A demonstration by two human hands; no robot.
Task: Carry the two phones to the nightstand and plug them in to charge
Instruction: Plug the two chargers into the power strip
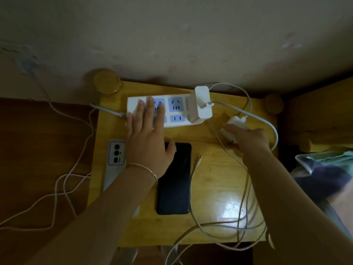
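Two phones lie on the wooden nightstand (pixel 215 180). The black phone (pixel 174 184) is in the middle, and the grey phone (pixel 114 165) lies face down at the left edge, partly under my left forearm. My left hand (pixel 147 138) rests flat with fingers spread on the left end of the white power strip (pixel 175 109). My right hand (pixel 246 138) grips a small white charger plug (pixel 235 125) to the right of the strip. A larger white charger (pixel 202 105) is plugged into the strip's right end. A loose cable tip (pixel 199 158) lies beside the black phone.
White cables (pixel 246 217) loop over the nightstand's right and front side, and more cables (pixel 63 180) trail over the dark floor at left. A wall stands behind. Bedding (pixel 322 175) lies at right next to a wooden bed frame.
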